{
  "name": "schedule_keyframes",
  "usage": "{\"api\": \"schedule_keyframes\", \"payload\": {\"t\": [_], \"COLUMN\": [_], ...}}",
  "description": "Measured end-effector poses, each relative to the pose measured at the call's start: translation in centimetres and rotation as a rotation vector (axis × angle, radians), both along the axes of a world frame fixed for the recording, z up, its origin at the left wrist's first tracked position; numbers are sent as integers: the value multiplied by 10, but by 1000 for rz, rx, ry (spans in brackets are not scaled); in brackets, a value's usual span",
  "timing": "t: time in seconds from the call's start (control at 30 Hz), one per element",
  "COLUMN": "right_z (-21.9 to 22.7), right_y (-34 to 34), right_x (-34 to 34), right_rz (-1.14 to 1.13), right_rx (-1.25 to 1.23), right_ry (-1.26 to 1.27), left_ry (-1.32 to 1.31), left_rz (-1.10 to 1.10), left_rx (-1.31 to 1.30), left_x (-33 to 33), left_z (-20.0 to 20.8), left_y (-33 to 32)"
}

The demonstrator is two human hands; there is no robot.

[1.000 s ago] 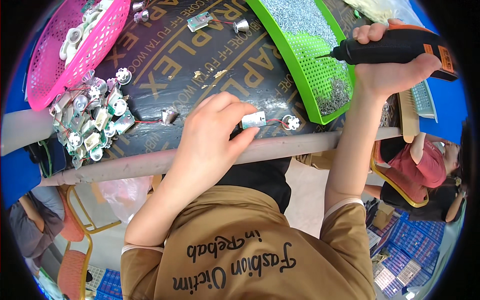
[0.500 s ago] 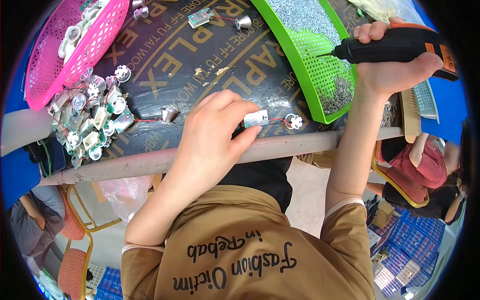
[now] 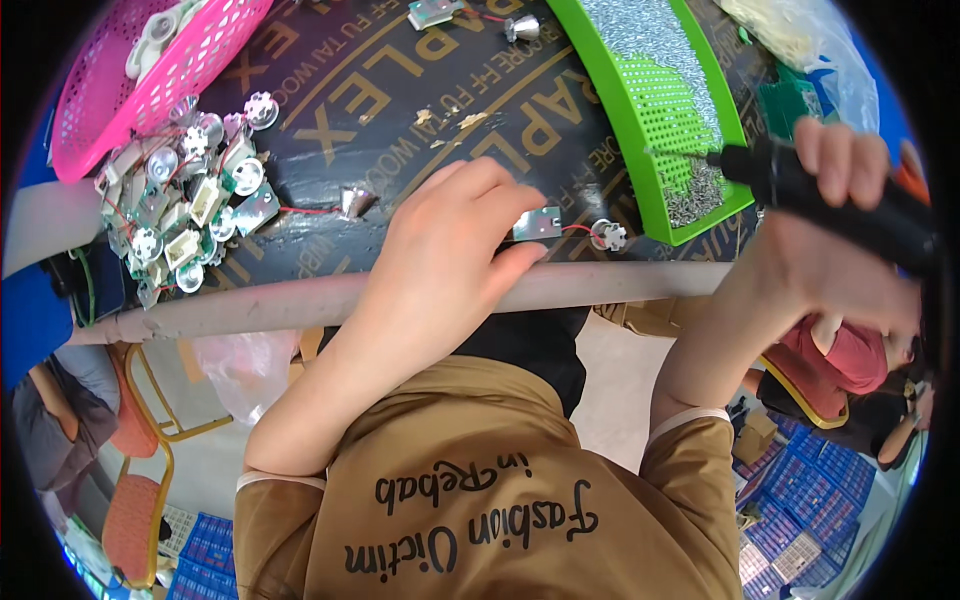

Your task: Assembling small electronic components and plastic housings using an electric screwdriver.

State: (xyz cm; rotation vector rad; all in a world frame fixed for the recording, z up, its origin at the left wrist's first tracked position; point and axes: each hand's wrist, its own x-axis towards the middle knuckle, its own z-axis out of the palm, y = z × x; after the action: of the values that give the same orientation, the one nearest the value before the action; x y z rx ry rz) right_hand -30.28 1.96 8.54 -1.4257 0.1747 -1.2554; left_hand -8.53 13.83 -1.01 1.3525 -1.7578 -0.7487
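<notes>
My left hand (image 3: 455,230) rests on the table near its front edge, thumb and fingers closed on a small circuit board (image 3: 540,223). From the board a red wire runs right to a small round lamp head (image 3: 608,235) with a white notched rim, lying on the table. My right hand (image 3: 830,210) is wrapped round a black electric screwdriver (image 3: 820,195) with an orange part. Its thin bit points left, over the green perforated tray (image 3: 640,130). Dark small screws (image 3: 697,197) lie in the tray's near end. Whether the bit carries a screw is too small to tell.
At the left lies a heap of wired circuit boards and lamp heads (image 3: 190,200), beside a pink perforated basket (image 3: 110,110) with white parts. Silvery screws (image 3: 655,30) fill the tray's far part. One silver reflector (image 3: 355,202) lies left of my left hand. Other people sit at both sides.
My right hand has moved right and toward me, and the screwdriver bit is nearer the tray's dark screws. My left hand keeps its hold on the circuit board. The whole view has shifted slightly.
</notes>
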Motion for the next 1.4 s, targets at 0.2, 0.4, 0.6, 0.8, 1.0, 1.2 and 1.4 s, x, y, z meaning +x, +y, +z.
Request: {"api": "schedule_keyframes", "payload": {"t": [0.2,0.4,0.6,0.8,1.0,1.2,1.4], "right_z": [2,4,-5,-11,-10,-17,-8], "right_y": [43,56,54,55,55,55,45], "right_x": [27,36,45,42,53,51,58], "right_rz": [130,176,205,166,187,133,330], "right_rx": [-84,-59,-71,-81,-83,-188,-149], "right_ry": [228,327,271,275,273,266,313], "left_ry": [17,26,37,23,-6,-8,-77], "left_rz": [-17,-30,-27,-22,-42,-20,-9], "left_rx": [-35,-78,-85,-76,-118,-86,-100], "left_x": [1,1,1,0,-1,1,-2], "left_z": [-5,-5,-8,-8,-8,-6,-6], "left_y": [-1,0,1,1,1,1,3]}}
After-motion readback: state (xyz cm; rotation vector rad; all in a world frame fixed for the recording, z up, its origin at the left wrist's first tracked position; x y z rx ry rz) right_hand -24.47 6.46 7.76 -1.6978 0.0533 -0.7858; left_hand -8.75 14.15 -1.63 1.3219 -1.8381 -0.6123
